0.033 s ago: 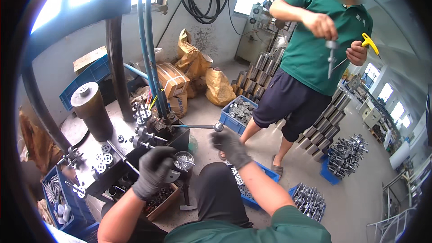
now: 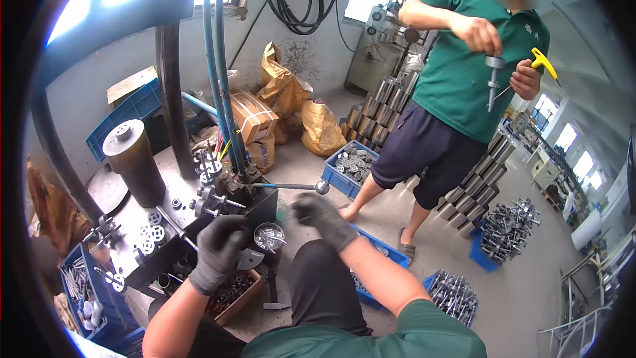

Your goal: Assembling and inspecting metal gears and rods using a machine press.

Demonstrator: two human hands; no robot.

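My left hand point(image 2: 217, 252), in a dark grey work glove, is raised over the box of small metal parts point(image 2: 238, 292) beside the press table. Its fingers are curled in, and whatever they may hold is hidden. My right hand point(image 2: 324, 220), gloved alike, hovers above my knee, just below the lever with a ball end point(image 2: 322, 187) and apart from it. Its fingers reach left, loosely bent, with nothing visible in them. Between the hands stands a round tin of shiny small parts point(image 2: 269, 237). Shafts with discs point(image 2: 213, 203) lie on the machine table point(image 2: 177, 229).
Another person point(image 2: 464, 59) stands ahead at right, holding a disc-topped shaft point(image 2: 493, 79) and a yellow-handled hex key point(image 2: 544, 63). Blue crates of metal parts point(image 2: 341, 182) stand on the floor. Stacked metal cylinders point(image 2: 470, 192) rise behind the person. A thick steel cylinder point(image 2: 136, 159) stands on the table.
My right hand has moved left and slightly down, farther from the lever's ball. My left hand has shifted a little left. The other person's shaft has moved slightly right.
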